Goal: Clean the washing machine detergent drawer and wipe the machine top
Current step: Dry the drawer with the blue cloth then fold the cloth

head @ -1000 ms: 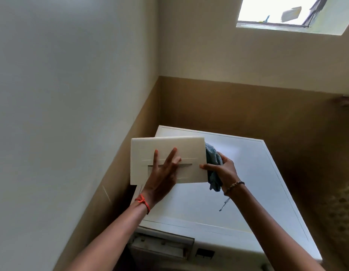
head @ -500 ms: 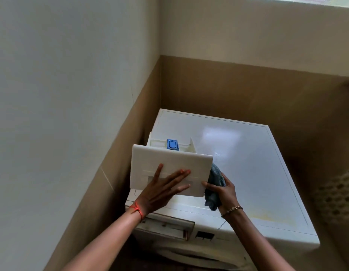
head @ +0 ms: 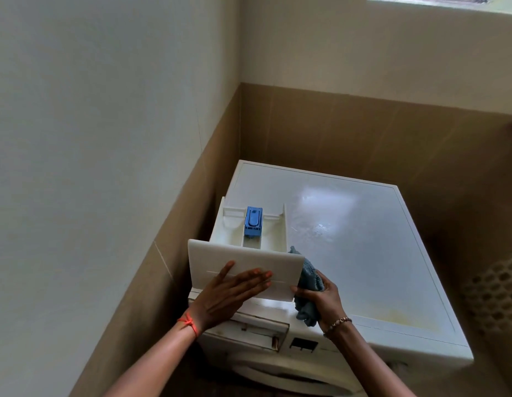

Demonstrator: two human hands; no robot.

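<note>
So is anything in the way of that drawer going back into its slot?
Nothing visible does. The left hand and right hand steady the drawer over the machine top; the slot just below stands open. The right hand also grips a blue cloth.

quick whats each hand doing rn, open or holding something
Left hand: open, fingers flat against the front of the detergent drawer.
Right hand: closed around the blue cloth, thumb against the drawer's edge.

Left hand (head: 229, 293) flat on detergent drawer (head: 249, 262) front; right hand (head: 323, 299) grips blue cloth (head: 309, 277) beside it.
</note>
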